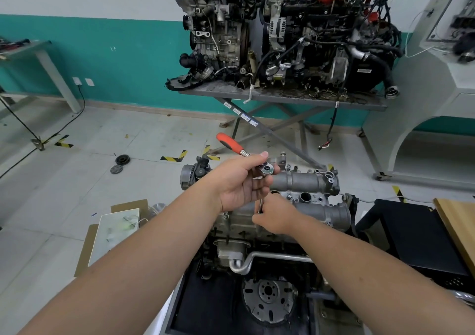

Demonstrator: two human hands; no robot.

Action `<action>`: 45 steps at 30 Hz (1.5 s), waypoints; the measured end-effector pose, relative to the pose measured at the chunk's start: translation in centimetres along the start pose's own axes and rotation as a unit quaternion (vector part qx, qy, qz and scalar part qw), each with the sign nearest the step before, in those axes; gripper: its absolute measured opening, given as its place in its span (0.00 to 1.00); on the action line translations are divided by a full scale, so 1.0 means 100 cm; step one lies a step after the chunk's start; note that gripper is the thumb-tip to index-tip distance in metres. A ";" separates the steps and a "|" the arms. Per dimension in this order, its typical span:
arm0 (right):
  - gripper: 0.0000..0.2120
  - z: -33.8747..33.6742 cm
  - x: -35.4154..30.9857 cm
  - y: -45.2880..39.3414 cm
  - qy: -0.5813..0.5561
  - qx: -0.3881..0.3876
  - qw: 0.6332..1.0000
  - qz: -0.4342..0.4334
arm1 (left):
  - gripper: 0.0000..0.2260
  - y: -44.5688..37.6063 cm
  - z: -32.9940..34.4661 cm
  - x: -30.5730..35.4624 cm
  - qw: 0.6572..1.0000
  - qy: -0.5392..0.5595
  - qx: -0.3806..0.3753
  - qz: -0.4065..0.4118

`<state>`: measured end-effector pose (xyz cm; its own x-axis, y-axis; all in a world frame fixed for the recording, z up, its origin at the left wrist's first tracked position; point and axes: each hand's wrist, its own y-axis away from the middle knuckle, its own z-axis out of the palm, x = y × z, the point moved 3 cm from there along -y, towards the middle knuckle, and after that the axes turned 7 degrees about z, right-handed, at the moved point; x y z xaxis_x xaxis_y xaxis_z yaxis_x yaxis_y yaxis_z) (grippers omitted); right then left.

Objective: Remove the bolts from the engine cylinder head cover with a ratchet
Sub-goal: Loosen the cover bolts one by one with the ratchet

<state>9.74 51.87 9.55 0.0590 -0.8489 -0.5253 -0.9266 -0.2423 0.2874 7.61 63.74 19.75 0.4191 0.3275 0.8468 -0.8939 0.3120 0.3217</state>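
Note:
A ratchet [230,143] with an orange handle is held above the engine; its chrome head sits under my thumb and the handle points up and to the left. My left hand [240,180] grips the ratchet at its head. A chrome extension bar [261,203] runs down from the head to the grey cylinder head cover [303,183]. My right hand [276,215] pinches the lower end of that bar just over the cover. Small bolts [290,195] show along the cover's edge. The socket tip is hidden by my fingers.
The engine stands on a black stand [205,296] in front of me. A cardboard box [115,226] lies at its left, a black crate [416,234] and a wooden board at its right. Two engines on a scissor table [282,95] stand behind. Pulleys lie on the floor.

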 end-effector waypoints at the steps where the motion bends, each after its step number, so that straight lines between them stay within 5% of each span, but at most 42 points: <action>1: 0.07 0.000 0.000 0.000 -0.001 0.001 1.000 0.002 | 0.21 0.000 0.000 0.000 1.000 -0.001 -0.002 0.000; 10: 0.08 0.004 0.001 -0.003 0.001 0.019 1.000 0.009 | 0.09 -0.007 -0.003 0.008 0.999 -0.046 -0.012 -0.007; 20: 0.07 -0.004 -0.004 0.000 -0.005 -0.020 1.000 0.006 | 0.18 -0.014 -0.002 0.001 1.000 0.008 -0.012 -0.002; 24: 0.12 -0.018 -0.054 0.004 -0.009 0.035 0.998 -0.061 | 0.16 0.002 -0.007 0.031 0.983 0.139 -0.114 0.047; 26: 0.11 -0.031 -0.074 -0.001 -0.046 0.045 0.996 -0.056 | 0.13 0.009 -0.006 0.054 0.980 0.109 -0.138 0.090; 31: 0.11 -0.041 -0.059 0.009 -0.002 -0.010 0.998 -0.054 | 0.14 0.016 0.000 0.051 0.992 0.070 -0.075 0.069; 38: 0.07 -0.028 -0.054 0.009 -0.007 -0.034 0.998 -0.060 | 0.07 0.022 -0.003 0.032 0.980 0.146 -0.112 0.077; 45: 0.13 -0.013 -0.064 0.001 0.020 -0.080 0.994 -0.067 | 0.08 0.023 -0.018 0.028 0.983 0.149 -0.009 0.108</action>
<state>9.80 56.66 14.00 0.1961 -0.8208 -0.5365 -0.8388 -0.4238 0.3417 6.98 66.96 22.16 0.2499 0.6331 0.7326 -0.9653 0.2219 0.1374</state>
